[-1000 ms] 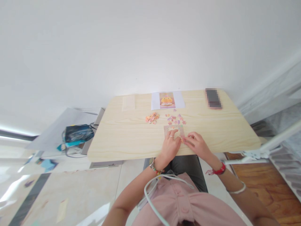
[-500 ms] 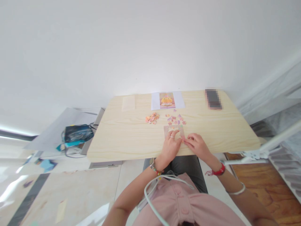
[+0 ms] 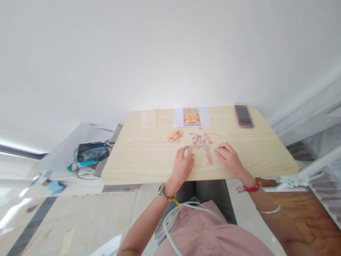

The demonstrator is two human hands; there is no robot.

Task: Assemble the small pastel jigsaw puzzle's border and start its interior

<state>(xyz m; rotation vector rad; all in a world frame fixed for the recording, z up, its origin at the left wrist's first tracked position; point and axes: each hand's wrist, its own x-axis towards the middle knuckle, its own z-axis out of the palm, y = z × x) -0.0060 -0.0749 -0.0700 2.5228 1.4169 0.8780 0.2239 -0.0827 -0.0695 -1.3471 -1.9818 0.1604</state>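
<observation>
A partly joined jigsaw puzzle [image 3: 210, 156] lies near the table's front edge, its pink and pastel pieces forming a top strip and sides around a bare middle. At its left side rests my left hand [image 3: 183, 164], thumb and fingers curved apart over that edge and covering part of it. My right hand [image 3: 228, 159] hovers just right of the puzzle, fingers loosely stretched, with no piece visible in them. Loose pink and purple pieces [image 3: 197, 138] lie just beyond the puzzle. Farther left is a heap of orange puzzle pieces [image 3: 174, 136].
A printed sheet [image 3: 178, 117] with a yellow character picture lies at the back of the table [image 3: 128, 156]. A pale translucent sheet [image 3: 148, 118] is to its left, and a blurred-out phone-like object [image 3: 244, 116] lies back right. A dark bag [image 3: 92, 153] sits left of the table.
My right hand has left the puzzle's right side and moved slightly right. My left hand has shifted from the puzzle's middle to its left edge, uncovering the right strip. The view has tilted slightly.
</observation>
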